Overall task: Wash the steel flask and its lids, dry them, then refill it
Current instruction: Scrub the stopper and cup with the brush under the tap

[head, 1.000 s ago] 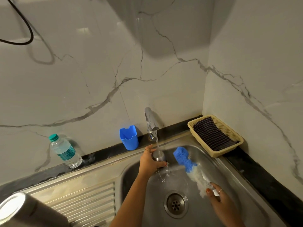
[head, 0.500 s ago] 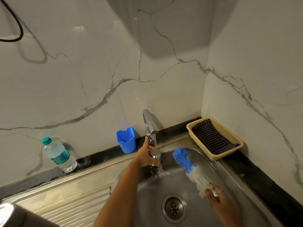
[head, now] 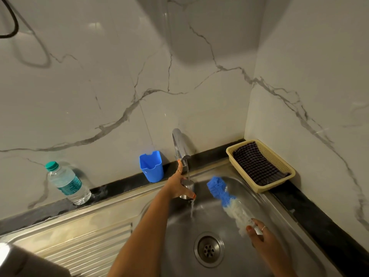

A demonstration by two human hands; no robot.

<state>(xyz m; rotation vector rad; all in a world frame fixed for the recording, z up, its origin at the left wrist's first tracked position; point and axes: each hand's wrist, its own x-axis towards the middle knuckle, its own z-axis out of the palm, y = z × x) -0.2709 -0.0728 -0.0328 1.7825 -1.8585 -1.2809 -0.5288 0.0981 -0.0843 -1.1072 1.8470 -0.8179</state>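
Gripping a steel lid [head: 187, 189] under the tap [head: 180, 145], our left hand [head: 178, 186] has risen, forefinger touching the spout; our right hand [head: 259, 235] clasps the brush [head: 225, 198]. Rinsing nears its end.

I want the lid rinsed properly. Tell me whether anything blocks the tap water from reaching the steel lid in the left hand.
Nothing visible does. The left hand grips the steel lid directly under the tap, and the stream falls straight onto it. The brush, held by the right hand, stays off to the side.
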